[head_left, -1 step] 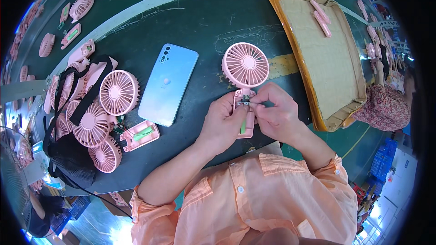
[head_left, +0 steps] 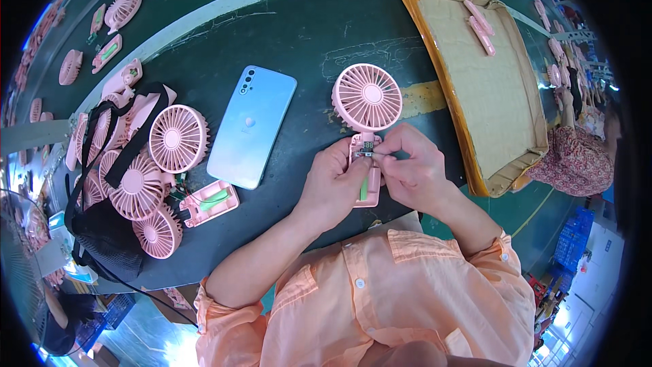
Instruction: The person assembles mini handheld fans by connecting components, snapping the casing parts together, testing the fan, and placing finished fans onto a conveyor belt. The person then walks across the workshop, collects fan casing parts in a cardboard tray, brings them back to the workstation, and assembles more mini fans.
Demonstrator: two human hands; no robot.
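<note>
head view: to the right of the blue phone [head_left: 251, 126], a pink handheld fan [head_left: 370, 94] is held with its round head away from the person and its opened handle [head_left: 373, 194] toward the person. the left hand [head_left: 331, 187] is clamped on that handle, thumb by a small circuit board [head_left: 367, 147]; a green cell [head_left: 363, 191] shows partly below the board. the right hand [head_left: 415, 166], farther right of the phone, has thumb and index fingertip drawn together at the board's right edge; the spot is partly covered, so i cannot tell whether something thin sits between them. just below and left of the phone lies an open pink shell [head_left: 219, 212] with a second green cell [head_left: 213, 200]. left of the phone is a cluster of pink fans [head_left: 139, 187], with a black strap [head_left: 139, 139] across it and a black mesh bag [head_left: 112, 241] beside it. well right of the phone, a cardboard tray [head_left: 489, 115] holds slim pink parts [head_left: 481, 36].
</note>
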